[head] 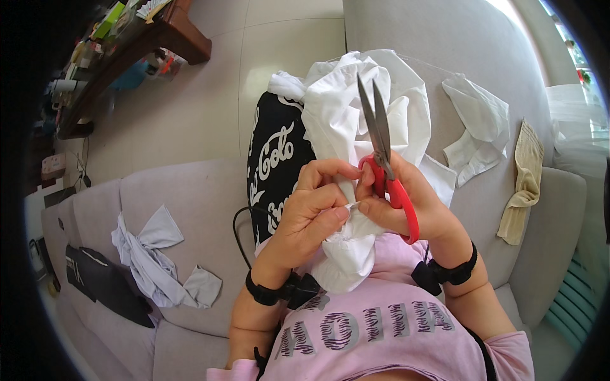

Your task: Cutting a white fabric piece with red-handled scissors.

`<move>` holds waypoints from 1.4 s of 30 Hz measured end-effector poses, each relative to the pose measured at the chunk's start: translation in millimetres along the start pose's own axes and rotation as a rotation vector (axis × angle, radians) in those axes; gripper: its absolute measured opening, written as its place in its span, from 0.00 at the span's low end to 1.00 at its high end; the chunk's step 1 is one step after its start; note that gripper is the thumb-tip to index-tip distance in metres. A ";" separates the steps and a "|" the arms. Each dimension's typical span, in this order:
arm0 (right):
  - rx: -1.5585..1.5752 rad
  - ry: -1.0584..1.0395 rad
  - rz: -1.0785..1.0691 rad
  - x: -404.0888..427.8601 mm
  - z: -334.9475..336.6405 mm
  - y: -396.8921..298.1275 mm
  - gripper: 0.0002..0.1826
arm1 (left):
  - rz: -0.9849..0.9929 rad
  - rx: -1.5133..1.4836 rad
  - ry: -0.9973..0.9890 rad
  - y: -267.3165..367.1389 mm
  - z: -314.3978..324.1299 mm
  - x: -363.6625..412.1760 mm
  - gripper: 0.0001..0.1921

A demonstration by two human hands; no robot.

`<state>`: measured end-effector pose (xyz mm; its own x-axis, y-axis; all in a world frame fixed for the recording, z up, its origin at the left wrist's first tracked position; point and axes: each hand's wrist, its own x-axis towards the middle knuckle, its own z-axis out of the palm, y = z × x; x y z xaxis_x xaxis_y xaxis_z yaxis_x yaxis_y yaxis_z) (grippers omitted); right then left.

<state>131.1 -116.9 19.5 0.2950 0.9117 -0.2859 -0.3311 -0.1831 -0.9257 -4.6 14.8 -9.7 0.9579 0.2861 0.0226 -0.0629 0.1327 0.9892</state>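
A bundle of white cloth (pixel 333 114) spreads over my lap and the sofa in front of me. My left hand (pixel 314 209) pinches a fold of it between thumb and fingers, just above my chest. Red-handled scissors (pixel 380 138) rest in my right hand (pixel 414 200), blades pointing away from me and slightly parted. The thumb and a finger of that same hand also meet the white cloth beside my left fingertips. A gathered end of the cloth hangs down over my pink shirt. What exactly lies between the fingertips is too small to tell.
A separate white cloth piece (pixel 479 128) and a beige cloth strip (pixel 523 185) lie on the sofa to the right. Pale grey garments (pixel 152 266) and a black cushion (pixel 112 285) are on the left sofa seat. A cluttered wooden table (pixel 183 33) stands at upper left.
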 end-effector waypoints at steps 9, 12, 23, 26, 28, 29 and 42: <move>-0.084 0.211 -0.067 3.2 4.9 2.8 0.15 | -0.039 -0.249 0.047 -1.4 6.7 9.7 0.06; -0.148 0.211 -0.056 -4.0 1.8 0.5 0.17 | -0.041 -0.231 0.038 -2.3 4.2 11.2 0.05; 0.272 -0.161 0.433 -50.1 5.6 -3.7 0.29 | 0.171 0.083 0.173 -6.1 -4.2 20.6 0.05; 0.341 -0.170 0.408 -51.7 5.9 -0.3 0.28 | 0.199 0.157 0.179 -5.3 -4.5 19.4 0.05; 0.436 -0.231 0.322 -52.9 1.9 6.0 0.18 | 0.213 0.175 0.213 -4.5 -2.7 20.0 0.05; 0.437 -0.229 0.320 -53.3 1.7 6.5 0.18 | 0.213 0.175 0.211 -4.1 -3.4 19.5 0.05; 0.472 -0.264 0.330 -52.7 -2.0 12.8 0.20 | 0.225 0.322 0.158 -6.6 -6.4 17.5 0.07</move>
<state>113.1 -168.0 22.2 -0.1010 0.9059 -0.4113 -0.7446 -0.3431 -0.5726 10.8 25.0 -16.8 0.8741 0.4195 0.2451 -0.1505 -0.2459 0.9575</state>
